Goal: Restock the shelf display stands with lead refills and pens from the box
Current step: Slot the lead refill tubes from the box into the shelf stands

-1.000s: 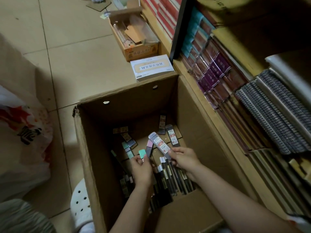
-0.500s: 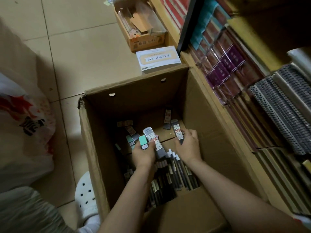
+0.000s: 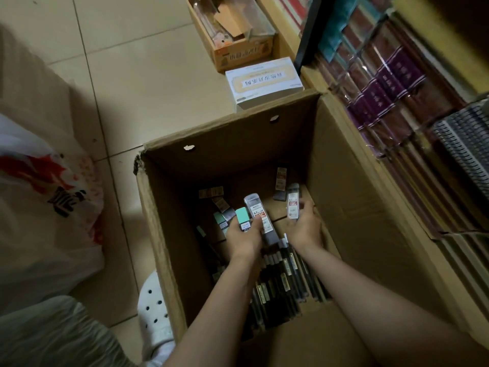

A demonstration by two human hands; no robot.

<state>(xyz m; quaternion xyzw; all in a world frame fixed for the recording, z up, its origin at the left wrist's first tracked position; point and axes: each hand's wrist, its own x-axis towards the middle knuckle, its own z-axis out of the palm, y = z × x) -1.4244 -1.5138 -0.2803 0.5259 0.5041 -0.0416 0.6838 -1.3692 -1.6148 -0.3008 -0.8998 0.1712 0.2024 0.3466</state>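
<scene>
A large open cardboard box stands on the floor with both my arms reaching into it. My left hand grips a clear lead refill case with a red label and a mint-capped refill case. My right hand holds another clear refill case upright near the box's right wall. Dark pens lie in rows on the box bottom under my wrists. Several loose refill cases are scattered at the back of the box.
Shelves of wrapped notebooks and spiral pads run along the right. A white flat box and a small open carton sit on the tiled floor beyond. A plastic bag lies left, a white clog beside the box.
My right hand passed its refill case to my left hand, moved toward the box's right side and picked up another clear case. The view shifted slightly closer to the box.
</scene>
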